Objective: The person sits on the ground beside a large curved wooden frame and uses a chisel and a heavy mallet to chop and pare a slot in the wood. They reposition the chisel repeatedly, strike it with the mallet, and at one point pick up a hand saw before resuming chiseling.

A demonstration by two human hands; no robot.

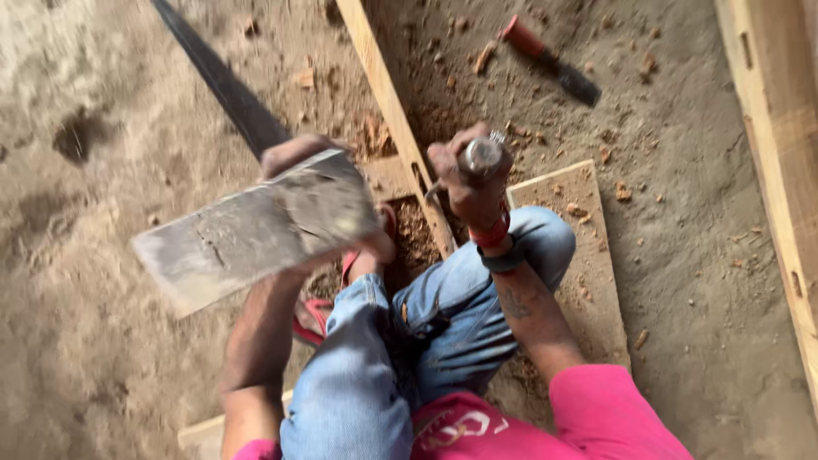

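Note:
My left hand (294,158) grips a flat, grey, worn block (247,230), raised and blurred above my knee. My right hand (469,183) is closed around an upright chisel with a shiny metal cap (482,156). The chisel stands on a narrow wooden beam (388,94) that runs from the top of the view down to my knees. The chisel's tip is hidden behind my hand. I am crouched in blue jeans (443,315) over the beam, which has a cut hollow and reddish wood chips (416,234) beside it.
A second chisel with a red handle (550,60) lies on the dirt floor at the top right. A flat board (584,255) sits under my right knee. A long wooden frame piece (780,145) runs along the right edge. A dark long blade (221,85) lies at the upper left.

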